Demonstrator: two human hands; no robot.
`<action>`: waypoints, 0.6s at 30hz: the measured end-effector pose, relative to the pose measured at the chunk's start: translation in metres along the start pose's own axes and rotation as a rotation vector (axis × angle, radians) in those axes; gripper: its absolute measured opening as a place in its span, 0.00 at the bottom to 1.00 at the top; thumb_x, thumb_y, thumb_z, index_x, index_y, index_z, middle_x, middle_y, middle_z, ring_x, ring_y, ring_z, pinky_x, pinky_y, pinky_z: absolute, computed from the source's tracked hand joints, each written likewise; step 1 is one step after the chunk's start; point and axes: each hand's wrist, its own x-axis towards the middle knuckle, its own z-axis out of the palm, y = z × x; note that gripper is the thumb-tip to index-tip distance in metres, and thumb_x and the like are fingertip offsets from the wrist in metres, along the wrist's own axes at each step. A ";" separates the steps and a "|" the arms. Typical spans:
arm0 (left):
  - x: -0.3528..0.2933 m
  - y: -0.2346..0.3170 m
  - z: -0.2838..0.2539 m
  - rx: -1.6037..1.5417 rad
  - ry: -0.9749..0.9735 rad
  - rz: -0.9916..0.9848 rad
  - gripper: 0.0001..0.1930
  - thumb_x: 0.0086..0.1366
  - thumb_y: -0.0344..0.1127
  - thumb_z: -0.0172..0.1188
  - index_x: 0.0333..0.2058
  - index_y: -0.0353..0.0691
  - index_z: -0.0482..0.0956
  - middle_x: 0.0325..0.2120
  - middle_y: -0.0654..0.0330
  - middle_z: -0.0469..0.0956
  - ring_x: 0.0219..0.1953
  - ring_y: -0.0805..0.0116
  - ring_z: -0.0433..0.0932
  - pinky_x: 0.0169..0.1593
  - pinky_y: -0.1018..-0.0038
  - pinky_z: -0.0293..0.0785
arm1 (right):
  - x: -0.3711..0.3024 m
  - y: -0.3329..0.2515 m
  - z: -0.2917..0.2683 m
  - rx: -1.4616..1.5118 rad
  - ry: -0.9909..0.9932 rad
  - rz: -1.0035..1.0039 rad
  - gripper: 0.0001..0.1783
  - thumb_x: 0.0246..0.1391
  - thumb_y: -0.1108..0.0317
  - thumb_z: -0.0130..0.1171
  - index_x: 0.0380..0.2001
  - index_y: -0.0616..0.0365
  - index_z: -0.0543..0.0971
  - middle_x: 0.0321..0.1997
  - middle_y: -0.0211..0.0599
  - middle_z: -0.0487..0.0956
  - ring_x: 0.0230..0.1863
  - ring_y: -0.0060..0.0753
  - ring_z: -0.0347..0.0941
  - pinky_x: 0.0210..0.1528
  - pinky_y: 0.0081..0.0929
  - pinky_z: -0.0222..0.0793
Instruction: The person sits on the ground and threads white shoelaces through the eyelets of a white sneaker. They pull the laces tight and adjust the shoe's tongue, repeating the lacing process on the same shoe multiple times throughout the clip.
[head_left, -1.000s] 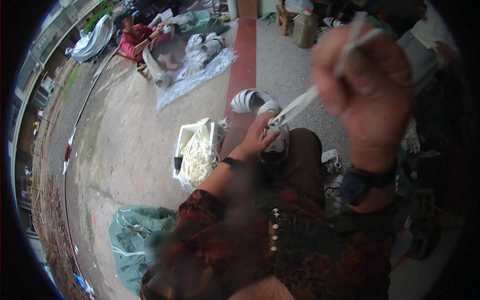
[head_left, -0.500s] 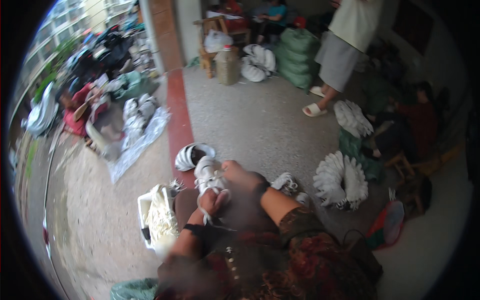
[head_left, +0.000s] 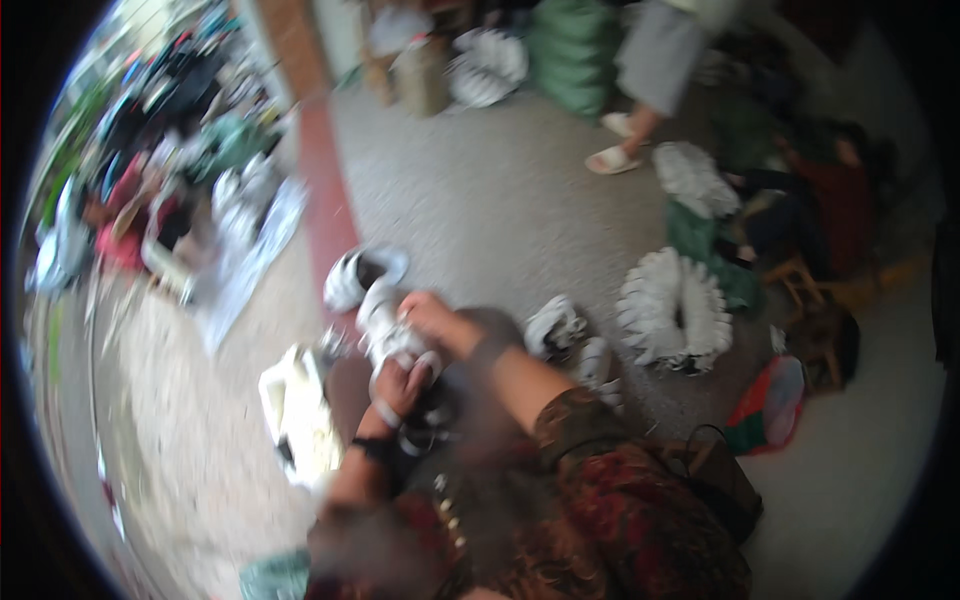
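A white lace-up shoe [head_left: 379, 312] lies over my knees, slightly blurred. My left hand [head_left: 402, 387] is closed on its near end. A white shoelace [head_left: 385, 412] hangs in a loop by my left wrist. Bent over the right side of the shoe, my right hand [head_left: 432, 318] has its fingers drawn together; what they pinch is too blurred to tell. Just beyond the shoe rests a curved bundle of white shoes [head_left: 347, 281]. Left of my knees, a white box [head_left: 270, 398] holds a heap of off-white laces [head_left: 312, 425].
Loose white shoes [head_left: 556, 327] lie right of my knees, with a ring of white shoes [head_left: 632, 309] beyond. A person in pale slippers [head_left: 613, 160] stands near a green sack [head_left: 570, 60]. Another person in red [head_left: 122, 235] sits at left beside plastic sheeting [head_left: 250, 280].
The view has tilted down and shifted, so the surroundings sit higher and further left. Both hands stay at the shoe, my right hand slightly lower along its side.
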 end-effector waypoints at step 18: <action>0.004 -0.009 -0.011 -0.170 -0.252 -0.009 0.19 0.66 0.44 0.47 0.23 0.34 0.70 0.19 0.49 0.68 0.23 0.51 0.67 0.28 0.63 0.63 | 0.002 -0.041 -0.005 -0.471 -0.204 0.150 0.21 0.43 0.54 0.64 0.14 0.65 0.77 0.17 0.36 0.76 0.17 0.28 0.70 0.22 0.28 0.64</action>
